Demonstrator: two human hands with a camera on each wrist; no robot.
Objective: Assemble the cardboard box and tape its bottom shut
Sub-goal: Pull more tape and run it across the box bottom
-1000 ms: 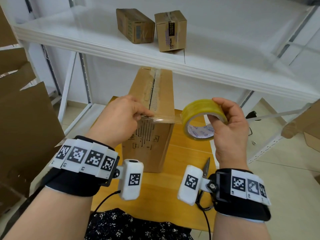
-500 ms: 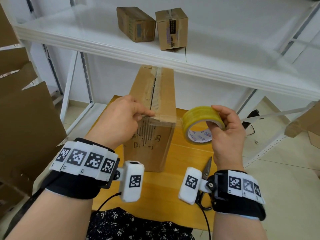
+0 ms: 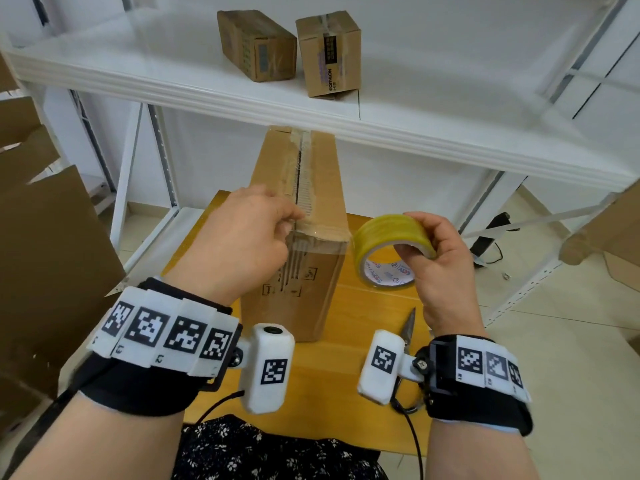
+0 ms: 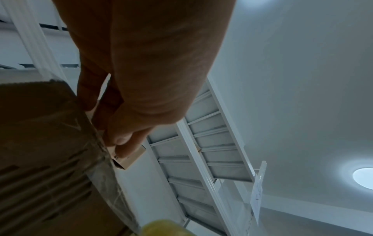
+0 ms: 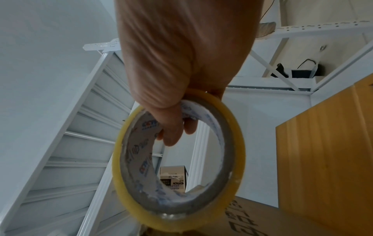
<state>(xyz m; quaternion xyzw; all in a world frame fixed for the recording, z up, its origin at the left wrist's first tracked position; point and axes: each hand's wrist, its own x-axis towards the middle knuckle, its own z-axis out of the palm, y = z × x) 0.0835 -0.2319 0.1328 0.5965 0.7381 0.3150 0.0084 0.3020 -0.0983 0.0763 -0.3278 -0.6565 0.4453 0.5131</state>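
Holding the tape roll (image 3: 393, 249), right grip (image 3: 438, 258) sits beside box (image 3: 304, 216); left grip (image 3: 242, 244) pinches tape.

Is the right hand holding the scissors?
No, the right hand grips the yellow tape roll, while the scissors lie on the wooden table.

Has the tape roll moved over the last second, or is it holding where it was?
Yes. The tape roll in the right hand has dropped and come in toward the near right corner of the cardboard box, shortening the stretched tape.
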